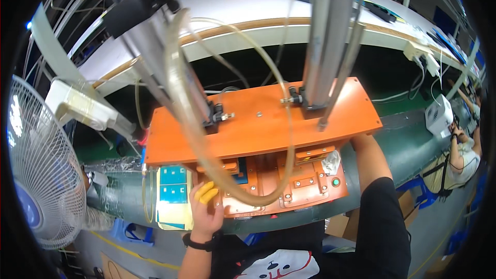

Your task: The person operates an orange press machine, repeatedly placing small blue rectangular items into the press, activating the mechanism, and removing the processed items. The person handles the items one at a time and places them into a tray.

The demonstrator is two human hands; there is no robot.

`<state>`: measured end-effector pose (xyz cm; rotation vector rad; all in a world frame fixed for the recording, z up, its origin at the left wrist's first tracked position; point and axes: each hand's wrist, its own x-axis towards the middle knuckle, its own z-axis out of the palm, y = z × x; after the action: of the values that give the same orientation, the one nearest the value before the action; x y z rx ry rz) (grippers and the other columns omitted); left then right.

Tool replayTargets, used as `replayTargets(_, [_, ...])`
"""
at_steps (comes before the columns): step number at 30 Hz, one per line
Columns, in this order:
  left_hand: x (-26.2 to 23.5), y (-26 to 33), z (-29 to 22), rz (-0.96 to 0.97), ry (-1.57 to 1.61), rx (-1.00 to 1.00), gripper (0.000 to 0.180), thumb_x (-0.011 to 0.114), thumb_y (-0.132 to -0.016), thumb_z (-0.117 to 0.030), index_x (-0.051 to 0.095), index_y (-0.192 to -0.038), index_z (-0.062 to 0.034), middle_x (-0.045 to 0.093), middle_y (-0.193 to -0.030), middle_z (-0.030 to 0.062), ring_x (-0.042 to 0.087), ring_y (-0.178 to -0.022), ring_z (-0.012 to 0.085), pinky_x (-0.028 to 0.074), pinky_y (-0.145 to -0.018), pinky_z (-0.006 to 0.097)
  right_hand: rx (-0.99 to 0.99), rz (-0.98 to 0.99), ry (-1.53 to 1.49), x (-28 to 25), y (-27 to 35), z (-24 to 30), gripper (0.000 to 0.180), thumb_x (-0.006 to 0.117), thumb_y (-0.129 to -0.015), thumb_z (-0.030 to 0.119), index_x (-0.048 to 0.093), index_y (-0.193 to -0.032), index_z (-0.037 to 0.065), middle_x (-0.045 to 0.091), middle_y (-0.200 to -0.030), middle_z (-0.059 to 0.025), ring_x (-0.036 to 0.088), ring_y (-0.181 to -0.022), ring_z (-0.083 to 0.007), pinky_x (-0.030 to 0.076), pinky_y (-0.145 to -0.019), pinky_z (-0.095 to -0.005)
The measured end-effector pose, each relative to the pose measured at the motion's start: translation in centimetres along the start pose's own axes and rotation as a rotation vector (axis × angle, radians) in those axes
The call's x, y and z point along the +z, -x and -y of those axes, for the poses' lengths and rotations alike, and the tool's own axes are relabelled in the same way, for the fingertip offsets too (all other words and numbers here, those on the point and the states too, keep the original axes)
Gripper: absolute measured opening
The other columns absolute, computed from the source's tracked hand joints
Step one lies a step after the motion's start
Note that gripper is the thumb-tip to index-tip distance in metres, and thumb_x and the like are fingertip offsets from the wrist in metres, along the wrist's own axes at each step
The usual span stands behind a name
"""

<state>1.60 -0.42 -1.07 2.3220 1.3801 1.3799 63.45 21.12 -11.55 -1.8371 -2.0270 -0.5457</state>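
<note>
Left hand: nearest the camera, the left hand (205,207) lay at the left front corner of the orange press fixture (289,183), fingers half curled and gripping nothing, the yellow finger cots (206,192) on two fingertips resting on the fixture's edge, likely to keep skin off the parts.
Wrist: a black wristband (199,242) sat just behind that hand, away from the fixture.
Fixture: the orange press fixture lay on the dark green conveyor belt (408,142), straight in front of the person, under the upper plate, so work could slide in from the front.
Button: a green push button (336,181) sat at the fixture's right front corner, within easy reach.
Right hand: the right forearm (373,165) ran up past the fixture's right end and went under the orange top plate (258,124); the hand itself was hidden, so I cannot tell whether it gripped anything.
Sheet: a yellowish sheet with teal squares (173,196) lay flat just left of the fixture, touching the left hand's side.
Hose: a clear looping hose (227,186) drooped across the fixture's front, fed from the steel cylinders (328,41) standing on the plate above.
Fan: a white fan (39,175) stood well left of the fixture.
Co-worker: another person (460,157) worked well right of the fixture, beside the belt.
</note>
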Motion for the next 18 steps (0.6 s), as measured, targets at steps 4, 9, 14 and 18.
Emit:
replayTargets(4, [-0.3, -0.5, -0.3, 0.013, 0.016, -0.009, 0.039, 0.073, -0.084, -0.015, 0.068, -0.121, -0.0019, 0.066, -0.133, 0.0187, 0.054, -0.128, 0.0456, 0.042, -0.112, 0.055, -0.208, -0.344, 0.276, -1.7, 1.6, -2.9, 0.026, 0.073, -0.093, 0.026, 0.073, -0.112, 0.008, 0.076, -0.106, -0.0127, 0.071, -0.103, -0.0299, 0.05, -0.086, -0.0475])
replayTargets(9, [-0.8, 0.0, 0.0, -0.005, -0.006, -0.041, 0.037, 0.074, -0.085, -0.017, 0.07, -0.119, -0.0021, 0.065, -0.133, 0.0192, 0.053, -0.129, 0.0457, 0.042, -0.113, 0.054, 0.213, 0.056, -0.252, -10.8, 2.9, -0.1, 0.026, 0.074, -0.092, 0.02, 0.072, -0.115, 0.008, 0.075, -0.101, -0.0142, 0.071, -0.099, -0.0301, 0.051, -0.086, -0.0469])
replayTargets(14, [-0.5, -0.4, -0.1, -0.019, 0.075, -0.044, 0.038, 0.076, -0.084, -0.018, 0.071, -0.119, -0.0029, 0.063, -0.135, 0.0189, 0.05, -0.132, 0.0458, 0.04, -0.114, 0.054, 0.486, 0.047, -0.982, -28.0, 8.6, 7.5, 0.013, 0.064, -0.103, 0.011, 0.065, -0.11, 0.0, 0.068, -0.086, -0.005, 0.066, -0.08, -0.0146, 0.049, -0.071, -0.0267])
replayTargets(18, [-0.6, 0.0, 0.6, -0.001, 0.098, -0.04, 0.043, 0.077, -0.084, -0.019, 0.07, -0.124, -0.0029, 0.062, -0.138, 0.0185, 0.049, -0.134, 0.0456, 0.039, -0.115, 0.055, 0.676, 0.039, -1.207, -38.7, 14.0, 15.2, 0.024, 0.062, -0.105, 0.022, 0.063, -0.115, 0.0, 0.067, -0.081, -0.0079, 0.061, -0.06, -0.0146, 0.048, -0.056, -0.027])
